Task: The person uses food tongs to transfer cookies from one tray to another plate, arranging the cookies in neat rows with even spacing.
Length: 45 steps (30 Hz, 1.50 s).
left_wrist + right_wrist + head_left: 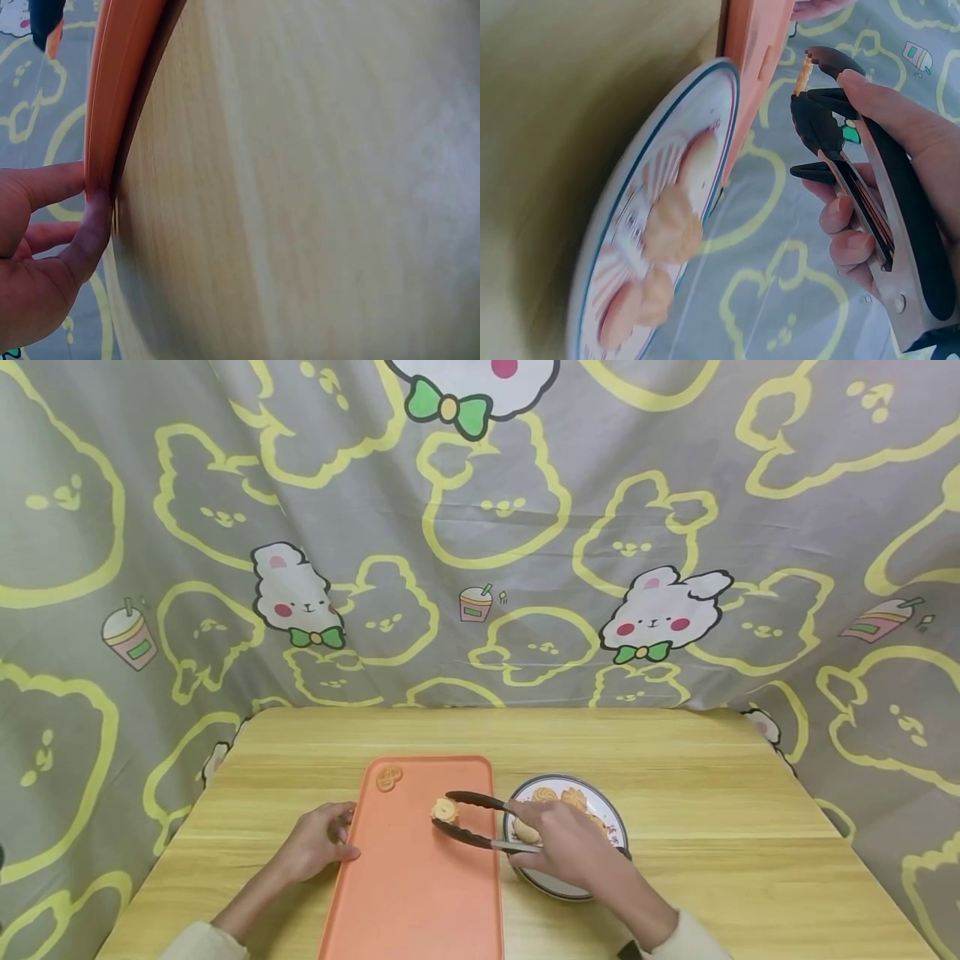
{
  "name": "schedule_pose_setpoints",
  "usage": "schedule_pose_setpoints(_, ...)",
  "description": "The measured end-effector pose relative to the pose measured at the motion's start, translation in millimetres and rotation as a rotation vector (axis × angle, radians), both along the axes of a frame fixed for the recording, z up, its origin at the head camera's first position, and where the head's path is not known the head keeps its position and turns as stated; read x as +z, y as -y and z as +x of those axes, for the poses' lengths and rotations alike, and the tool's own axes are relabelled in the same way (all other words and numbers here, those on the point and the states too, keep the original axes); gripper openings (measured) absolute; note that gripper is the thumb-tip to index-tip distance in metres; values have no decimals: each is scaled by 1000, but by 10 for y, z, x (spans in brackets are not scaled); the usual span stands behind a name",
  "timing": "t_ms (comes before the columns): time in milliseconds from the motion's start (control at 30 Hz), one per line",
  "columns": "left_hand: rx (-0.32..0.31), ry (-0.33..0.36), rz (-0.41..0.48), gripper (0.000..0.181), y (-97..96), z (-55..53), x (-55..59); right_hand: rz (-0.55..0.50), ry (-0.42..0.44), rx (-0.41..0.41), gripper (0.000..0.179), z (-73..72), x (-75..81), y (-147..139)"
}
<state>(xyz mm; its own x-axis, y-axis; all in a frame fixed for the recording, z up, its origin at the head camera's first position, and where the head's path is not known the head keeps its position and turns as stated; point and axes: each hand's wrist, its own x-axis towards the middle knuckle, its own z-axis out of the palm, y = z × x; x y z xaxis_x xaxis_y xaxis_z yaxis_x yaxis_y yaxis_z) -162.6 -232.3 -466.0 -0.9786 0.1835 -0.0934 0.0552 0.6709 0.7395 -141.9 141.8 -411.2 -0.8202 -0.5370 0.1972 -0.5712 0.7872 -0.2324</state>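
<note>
My left hand (pixel 318 839) is at the left edge of a long orange tray (pixel 412 902), its thumb and fingers gripping the rim; the left wrist view shows that hand (pixel 45 247) close against the side wall. With my right hand (pixel 566 847) I hold a pair of black-tipped metal tongs (pixel 468 837). Between their tips is a round piped cookie (pixel 445 811), over the tray's upper right part. Seen from the right wrist, fingers wrap the tongs' handles (pixel 907 210). A small pretzel-shaped biscuit (pixel 388 778) lies in the tray's far left corner.
A white plate with a dark rim (pixel 558 892) stands right of the tray, partly hidden beneath my right hand. Several cookies (pixel 671 225) lie on it. Everything rests on a wooden table (pixel 720 860), with a patterned curtain (pixel 540 685) behind.
</note>
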Motion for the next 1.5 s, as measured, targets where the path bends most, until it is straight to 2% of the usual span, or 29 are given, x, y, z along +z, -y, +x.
schedule_pose_setpoints(300,2,-5,-4,75,-9,-22,1,-15,-113,-4,62,183,0,-453)
schedule_pose_setpoints(500,-9,-18,-14,75,4,-18,11,-2,-144,-45,64,320,-10,-711)
schedule_pose_setpoints(867,-11,-13,-19,75,15,2,24,-17,-67,-125,61,540,-111,-1095)
schedule_pose_setpoints(1067,-2,-7,-18,75,14,-16,21,-29,-127,-65,57,589,-170,-1195)
schedule_pose_setpoints(1133,3,-6,-16,75,12,-24,15,-27,-107,-54,56,600,-176,-1209)
schedule_pose_setpoints(1300,-1,-11,-19,75,10,-31,-8,4,-16,-87,56,615,-171,-1233)
schedule_pose_setpoints(1500,-3,-8,-25,76,2,-30,-14,11,21,-103,60,642,-171,-1251)
